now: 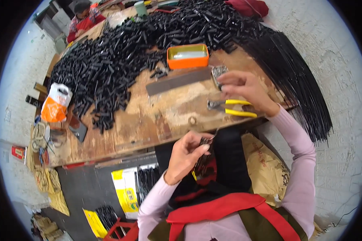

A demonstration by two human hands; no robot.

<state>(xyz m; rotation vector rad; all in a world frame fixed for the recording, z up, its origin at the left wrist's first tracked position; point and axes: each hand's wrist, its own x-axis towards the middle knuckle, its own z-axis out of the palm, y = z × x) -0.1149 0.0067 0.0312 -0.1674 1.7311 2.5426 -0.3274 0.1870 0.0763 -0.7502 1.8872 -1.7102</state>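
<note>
Orange-and-white plastic bag (57, 107): I see it at the left end of the wooden bench (149, 120), beside the tubes.
Co-worker in red (84, 23): I make out a person bent over at the far upper left.
Heap of short black tubes (108, 64): it spreads across the far part of the bench.
Yellow-and-white sack (126, 193): below the bench, next to thin black rods.
Flat grey metal strip (179, 81): it lies slantwise on the bench, clear of my hands.
Left hand (188, 154): I have its grip closed, thumb against fingers, on a small dark piece (205, 141), just in front of the bench's near edge; a thin metallic tip juts from it.
Orange rectangular tin (188, 61): open-topped, just behind the strip.
Small brownish ring (192, 120): on the bench near its front edge.
Cluster of small silvery metal bits (218, 71): at the strip's right end, beside the right fingertips.
Yellow-handled metal pliers (237, 113): on the bench, nearer me than the bits.
Right hand (245, 90): its grip is partly curled; I cannot tell whether it holds anything.
Long thin black rods (295, 76): they hang over the bench's right end.
</note>
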